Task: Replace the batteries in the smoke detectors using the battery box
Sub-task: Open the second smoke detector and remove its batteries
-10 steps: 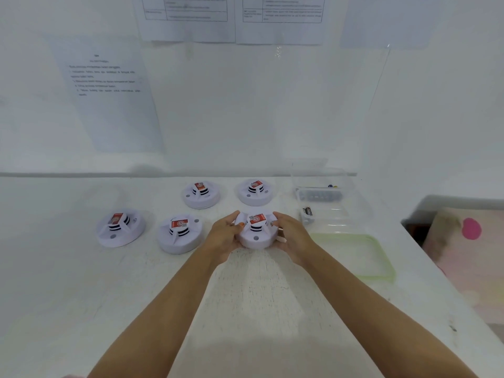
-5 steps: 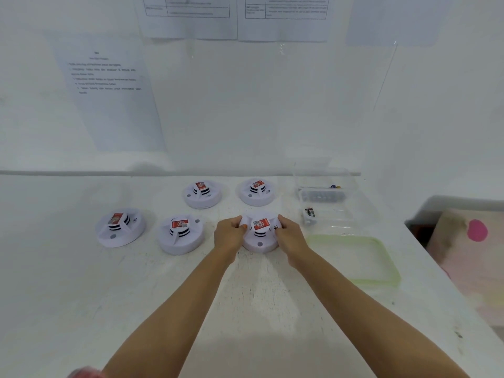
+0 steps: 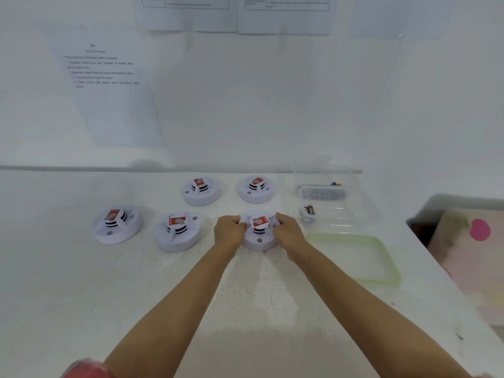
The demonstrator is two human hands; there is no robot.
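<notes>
White tabletop (image 3: 245,296), left hand (image 3: 230,232) & right hand (image 3: 289,233) each w/ a curled grip on the nearest smoke detector (image 3: 259,237), prob opening it, so next needs a firm twist imo.

A white wall (image 3: 245,105) rises behind a white, lightly scuffed surface (image 3: 81,296), with a thin grey strip (image 3: 68,167) running where the two meet. A printed sheet (image 3: 109,91) hangs at left, its text too blurred to read. Two ruled forms (image 3: 188,15) hang side by side at the top edge. Beyond the surface's right edge lies a pale cloth (image 3: 463,268) with a pink spot (image 3: 480,229). The light is soft and even.
</notes>
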